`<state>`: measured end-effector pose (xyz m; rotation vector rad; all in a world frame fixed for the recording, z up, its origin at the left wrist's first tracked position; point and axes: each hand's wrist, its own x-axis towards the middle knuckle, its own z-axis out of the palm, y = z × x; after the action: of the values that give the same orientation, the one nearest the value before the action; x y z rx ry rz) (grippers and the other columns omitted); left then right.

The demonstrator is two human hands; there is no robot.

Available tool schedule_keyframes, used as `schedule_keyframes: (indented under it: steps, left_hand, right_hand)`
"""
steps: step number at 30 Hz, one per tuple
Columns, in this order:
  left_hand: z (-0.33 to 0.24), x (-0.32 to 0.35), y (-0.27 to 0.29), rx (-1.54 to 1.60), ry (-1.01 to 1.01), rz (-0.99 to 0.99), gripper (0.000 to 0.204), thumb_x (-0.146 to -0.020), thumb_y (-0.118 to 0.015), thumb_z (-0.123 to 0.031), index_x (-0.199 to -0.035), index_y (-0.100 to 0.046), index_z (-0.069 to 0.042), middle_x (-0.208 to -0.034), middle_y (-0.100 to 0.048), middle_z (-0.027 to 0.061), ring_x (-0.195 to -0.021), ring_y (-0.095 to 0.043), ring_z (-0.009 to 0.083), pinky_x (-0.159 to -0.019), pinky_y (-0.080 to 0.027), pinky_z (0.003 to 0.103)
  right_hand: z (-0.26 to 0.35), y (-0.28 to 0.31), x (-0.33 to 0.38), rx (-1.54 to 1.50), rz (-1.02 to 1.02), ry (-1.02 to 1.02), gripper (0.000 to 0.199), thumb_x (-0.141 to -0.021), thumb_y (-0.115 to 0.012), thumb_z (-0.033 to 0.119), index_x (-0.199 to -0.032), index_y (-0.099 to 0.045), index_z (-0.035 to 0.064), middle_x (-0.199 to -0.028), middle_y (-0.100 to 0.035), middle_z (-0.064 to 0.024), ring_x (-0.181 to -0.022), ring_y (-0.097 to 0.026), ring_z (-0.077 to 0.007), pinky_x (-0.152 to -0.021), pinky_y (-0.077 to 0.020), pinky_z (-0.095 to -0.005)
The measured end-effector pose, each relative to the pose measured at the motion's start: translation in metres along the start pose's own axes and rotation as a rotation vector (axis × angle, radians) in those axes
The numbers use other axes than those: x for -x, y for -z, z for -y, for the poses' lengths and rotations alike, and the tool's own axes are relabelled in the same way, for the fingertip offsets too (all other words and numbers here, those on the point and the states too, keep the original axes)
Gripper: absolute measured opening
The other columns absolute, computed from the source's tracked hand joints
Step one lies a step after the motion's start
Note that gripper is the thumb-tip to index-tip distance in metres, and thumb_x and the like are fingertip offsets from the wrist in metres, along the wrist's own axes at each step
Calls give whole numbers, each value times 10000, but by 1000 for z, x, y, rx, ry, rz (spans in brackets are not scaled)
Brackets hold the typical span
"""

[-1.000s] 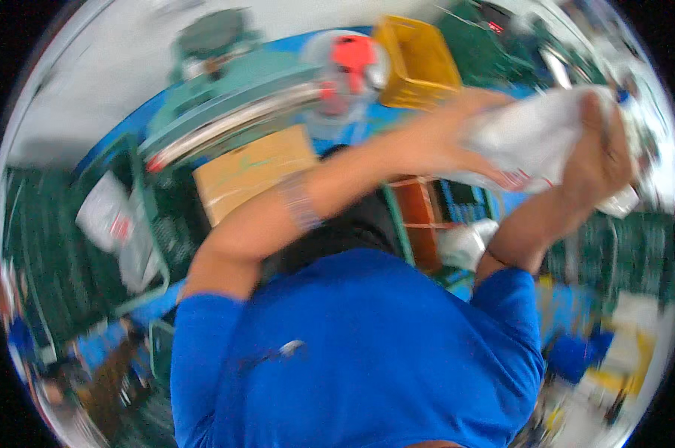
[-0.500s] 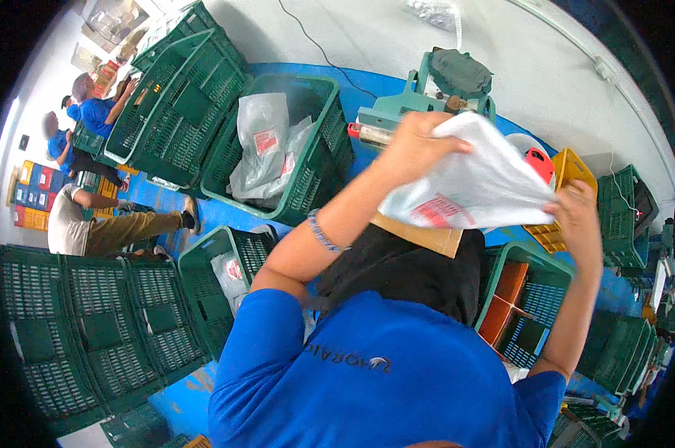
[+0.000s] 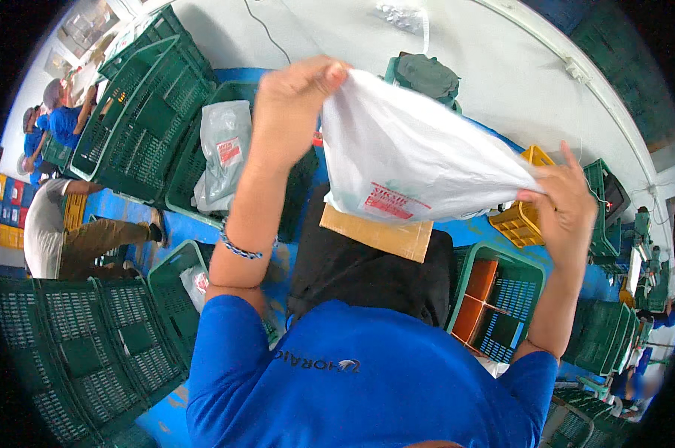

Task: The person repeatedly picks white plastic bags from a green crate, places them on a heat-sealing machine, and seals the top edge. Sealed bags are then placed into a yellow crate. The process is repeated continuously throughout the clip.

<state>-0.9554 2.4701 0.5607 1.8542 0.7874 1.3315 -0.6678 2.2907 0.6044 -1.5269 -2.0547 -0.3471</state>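
A white plastic bag point(image 3: 419, 157) with a red printed patch is stretched between my two hands in front of me. My left hand point(image 3: 300, 89), with a beaded bracelet on its wrist, pinches the bag's upper left edge. My right hand point(image 3: 565, 201) grips its right end, with some fingers spread. Below the bag a flat brown cardboard piece point(image 3: 378, 231) lies over my dark lap. My blue shirt fills the bottom of the view.
Green plastic crates point(image 3: 158, 112) stand at the left, one holding white bags point(image 3: 225, 149). More green crates point(image 3: 68, 336) are stacked at lower left. A green crate with orange dividers point(image 3: 494, 299) and a yellow crate point(image 3: 528, 216) sit at the right. People point(image 3: 61, 224) sit at far left.
The view has swung toward the crates at the left. The bag, bunched between both hands a second ago, is now pulled out wide and nearer to me.
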Motion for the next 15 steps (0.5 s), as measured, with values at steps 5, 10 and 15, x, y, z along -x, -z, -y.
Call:
schedule_keyframes:
  steps: [5,10,15]
  left_hand:
    - [36,-16,23,1,-171,171,211,-894,-580,-159,-1029,-670,-24,-972,-671,33,-901,-571,98,-864,-419,249]
    - [87,-12,4,-114,-136,203,420,-886,-533,-74,-1297,-514,-161,-1175,-612,64,-1007,-575,155,-903,-436,294]
    - [119,0,1,485,103,298,546,-861,-589,-176,-1358,-402,-44,-1286,-526,74,-1151,-519,193,-944,-414,311]
  right_hand:
    - [-11,-28,-7,-310,-52,-246,233,-676,-687,-28,-903,-689,23,-796,-651,-57,-780,-606,-146,-832,-484,-326]
    - [-25,-119,3,-954,-262,-715,329,-733,-731,53,-1053,-660,33,-895,-662,-37,-857,-593,-109,-782,-474,-264]
    - [-16,-194,35,-1045,-239,-945,332,-749,-738,73,-1062,-645,13,-992,-661,-58,-901,-597,-133,-816,-466,-278]
